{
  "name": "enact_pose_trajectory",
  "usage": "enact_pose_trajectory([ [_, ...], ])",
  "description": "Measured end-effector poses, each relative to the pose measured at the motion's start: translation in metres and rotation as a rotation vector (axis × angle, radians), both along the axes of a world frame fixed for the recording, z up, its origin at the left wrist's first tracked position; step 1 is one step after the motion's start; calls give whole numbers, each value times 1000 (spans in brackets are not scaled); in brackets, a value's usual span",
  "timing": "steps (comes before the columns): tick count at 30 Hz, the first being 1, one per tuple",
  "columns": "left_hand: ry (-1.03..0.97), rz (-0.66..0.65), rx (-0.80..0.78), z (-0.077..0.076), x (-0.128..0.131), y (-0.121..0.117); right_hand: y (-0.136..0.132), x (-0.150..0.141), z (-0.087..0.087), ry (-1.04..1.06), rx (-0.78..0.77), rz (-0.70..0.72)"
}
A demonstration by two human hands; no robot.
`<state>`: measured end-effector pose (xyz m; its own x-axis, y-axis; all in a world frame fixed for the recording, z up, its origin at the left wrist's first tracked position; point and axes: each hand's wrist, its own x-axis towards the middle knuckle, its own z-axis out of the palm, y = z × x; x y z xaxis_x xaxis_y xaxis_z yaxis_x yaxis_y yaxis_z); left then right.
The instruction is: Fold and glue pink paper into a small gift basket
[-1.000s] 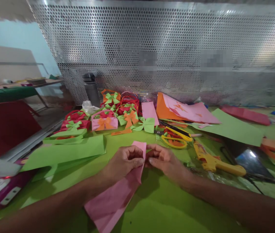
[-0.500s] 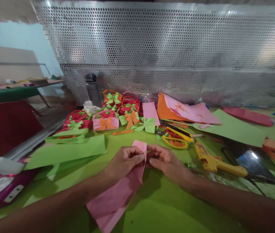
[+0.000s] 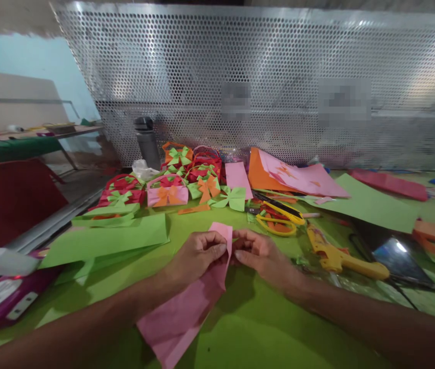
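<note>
A long pink paper strip [image 3: 186,312] with a narrow fold along its right edge slants across the green tabletop. My left hand [image 3: 203,253] pinches it near the upper end, thumb on top. On the other side, my right hand [image 3: 257,253] is closed at the folded edge, its curled fingertips against the paper and partly hidden behind it. Just beyond both hands lies a thin orange paper strip [image 3: 194,209]. Small paper bags with bows, such as a pink bag [image 3: 158,197] with an orange bow, stand in a group farther back.
Yellow-handled scissors [image 3: 278,225] and a yellow glue gun [image 3: 340,260] lie right of my hands, near a dark phone [image 3: 401,259]. Green paper sheets [image 3: 125,238] and a purple power strip [image 3: 13,302] are on the left. A grey bottle [image 3: 148,143] stands before the perforated metal panel [image 3: 202,66].
My left thumb has slid very slightly left on the pink paper. Both hands otherwise keep their places, and the view has shifted a little.
</note>
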<state>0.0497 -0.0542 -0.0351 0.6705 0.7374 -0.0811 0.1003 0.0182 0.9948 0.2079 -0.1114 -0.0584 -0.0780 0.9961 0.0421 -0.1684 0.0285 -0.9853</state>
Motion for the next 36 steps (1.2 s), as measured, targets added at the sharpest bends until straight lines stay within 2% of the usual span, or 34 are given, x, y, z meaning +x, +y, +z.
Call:
enact_pose_trajectory([
  [13, 12, -18, 92, 3, -1, 0, 1, 0, -4, -74, 82, -3],
  [20, 7, -95, 73, 3, -1, 1, -1, 0, -4, -140, 131, -20],
  [27, -30, -90, 110, -2, 0, 2, 1, 1, -5, -119, 141, -5],
  [32, -24, -46, 224, -3, 4, 2, 4, -2, -6, -69, 149, 9],
  [36, -8, -1, 349, 4, 8, -3, 5, -3, -4, -50, 142, -79],
])
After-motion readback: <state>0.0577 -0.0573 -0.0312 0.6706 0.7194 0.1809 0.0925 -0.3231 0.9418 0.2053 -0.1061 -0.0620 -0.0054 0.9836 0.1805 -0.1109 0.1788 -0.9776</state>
